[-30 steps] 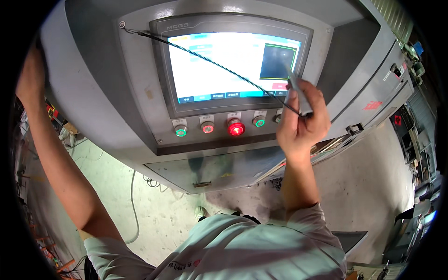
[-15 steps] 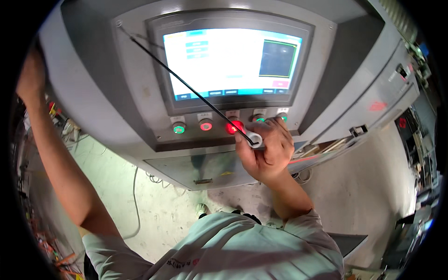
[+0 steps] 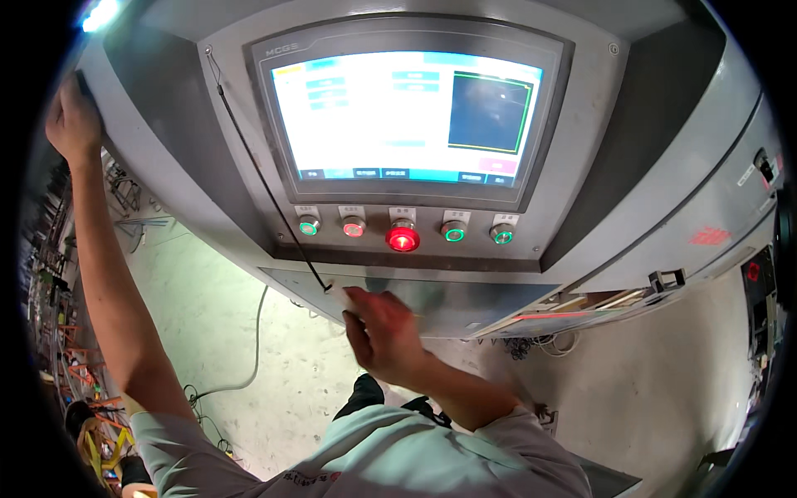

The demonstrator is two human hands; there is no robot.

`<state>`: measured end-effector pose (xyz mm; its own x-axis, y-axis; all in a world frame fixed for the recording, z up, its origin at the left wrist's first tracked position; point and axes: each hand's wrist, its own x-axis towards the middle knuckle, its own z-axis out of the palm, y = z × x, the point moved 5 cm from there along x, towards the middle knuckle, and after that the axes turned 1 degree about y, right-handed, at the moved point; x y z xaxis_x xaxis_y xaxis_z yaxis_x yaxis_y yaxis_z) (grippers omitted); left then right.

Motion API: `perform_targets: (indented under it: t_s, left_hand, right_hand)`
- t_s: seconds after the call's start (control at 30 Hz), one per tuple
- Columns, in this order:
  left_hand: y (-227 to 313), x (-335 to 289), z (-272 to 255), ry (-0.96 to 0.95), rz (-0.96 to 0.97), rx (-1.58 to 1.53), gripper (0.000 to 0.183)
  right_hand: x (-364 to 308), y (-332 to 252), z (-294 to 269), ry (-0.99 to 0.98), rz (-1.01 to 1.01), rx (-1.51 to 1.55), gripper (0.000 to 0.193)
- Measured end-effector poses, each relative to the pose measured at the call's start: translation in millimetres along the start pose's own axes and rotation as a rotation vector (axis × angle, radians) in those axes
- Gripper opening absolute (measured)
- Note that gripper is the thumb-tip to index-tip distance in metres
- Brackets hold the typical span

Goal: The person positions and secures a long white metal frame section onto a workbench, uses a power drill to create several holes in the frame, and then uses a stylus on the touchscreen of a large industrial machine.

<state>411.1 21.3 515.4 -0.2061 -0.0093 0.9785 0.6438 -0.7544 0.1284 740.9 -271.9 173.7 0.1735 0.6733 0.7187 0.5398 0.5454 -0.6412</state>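
Our right hand (image 3: 384, 332), clamped on the pale stylus (image 3: 339, 295), is now down-left of the red button (image 3: 403, 240), no longer partly covering it; whether our left hand (image 3: 76, 122) grips the cabinet (image 3: 137, 137), we cannot tell.

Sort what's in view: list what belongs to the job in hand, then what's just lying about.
Part of the job:
Right hand, fingers closed on a pale item, mostly hidden
Dark cord leading to it
Left hand at the cabinet edge
Lit screen, likely

Lying about:
Grey cable on the floor
Dark cable tangle
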Motion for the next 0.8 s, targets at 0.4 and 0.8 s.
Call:
perform_targets:
  t_s: [0.4,0.8]
  left_hand:
    - [30,-8,14,-0.001,-0.001,0.004,0.040]
    - [94,-21,34,-0.085,0.148,-0.022,0.028]
  right_hand:
    - [-42,-5,7,-0.105,0.190,0.180,0.012]
    - [-46,-11,109,0.346,0.505,0.223,0.035]
